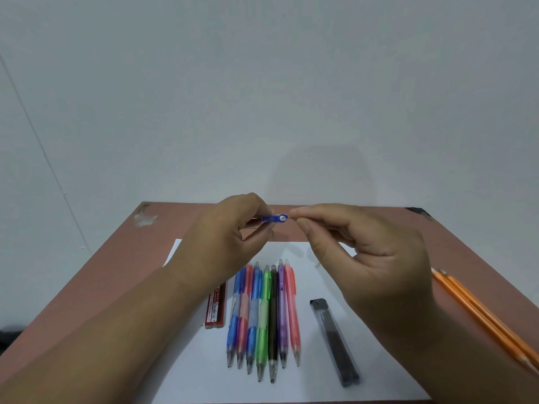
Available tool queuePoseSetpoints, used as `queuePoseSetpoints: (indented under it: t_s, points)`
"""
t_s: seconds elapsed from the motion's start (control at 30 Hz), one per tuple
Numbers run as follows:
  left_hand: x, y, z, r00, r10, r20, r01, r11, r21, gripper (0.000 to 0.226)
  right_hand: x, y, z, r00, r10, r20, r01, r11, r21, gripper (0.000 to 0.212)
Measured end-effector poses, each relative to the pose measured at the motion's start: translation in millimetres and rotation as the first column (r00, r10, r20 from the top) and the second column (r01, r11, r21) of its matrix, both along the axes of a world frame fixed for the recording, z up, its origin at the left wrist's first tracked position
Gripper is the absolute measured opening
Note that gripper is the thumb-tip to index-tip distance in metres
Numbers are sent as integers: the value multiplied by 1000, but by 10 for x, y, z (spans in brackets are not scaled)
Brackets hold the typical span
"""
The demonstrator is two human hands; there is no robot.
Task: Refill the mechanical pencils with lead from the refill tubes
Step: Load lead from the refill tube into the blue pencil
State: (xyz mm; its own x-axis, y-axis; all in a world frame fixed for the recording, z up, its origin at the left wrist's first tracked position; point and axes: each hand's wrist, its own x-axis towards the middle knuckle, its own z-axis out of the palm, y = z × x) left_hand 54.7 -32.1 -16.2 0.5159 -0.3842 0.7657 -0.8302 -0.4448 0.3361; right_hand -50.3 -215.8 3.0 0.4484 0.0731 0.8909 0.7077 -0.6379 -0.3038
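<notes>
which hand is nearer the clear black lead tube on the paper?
Right. The right hand hovers just above and beside the black lead tube; the left hand is across the pencil row, holding a blue pencil.

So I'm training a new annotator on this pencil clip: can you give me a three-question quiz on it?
1. True or false: the left hand holds a blue mechanical pencil.
2. How many mechanical pencils lie in the row on the white paper?
3. Which lies right of that row: A) red lead refill tube, B) clear lead refill tube?

Key: 1 true; 2 seven; 3 B.
</notes>
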Motion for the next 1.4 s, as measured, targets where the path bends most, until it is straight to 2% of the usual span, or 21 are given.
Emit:
queuePoseSetpoints:
  t_s: [0.43,1.03,1.27,1.4]
  points:
    - [-13,3,14,1000,11,-21,-10,999,41,11,21,-9,1,1000,-29,8,29,999,-38,23]
    - [-24,-1,16,998,27,-56,-25,999,47,12,31,-12,9,997,-73,-3,73,997,-22,16]
    - [-29,-14,13,997,15,-72,-10,998,64,12,72,3,14,993,-95,-67,93,995,-26,22]
    - [-28,-15,1,996,21,-85,-17,999,50,13,101,-21,-32,980,-135,-144,141,990,28,30]
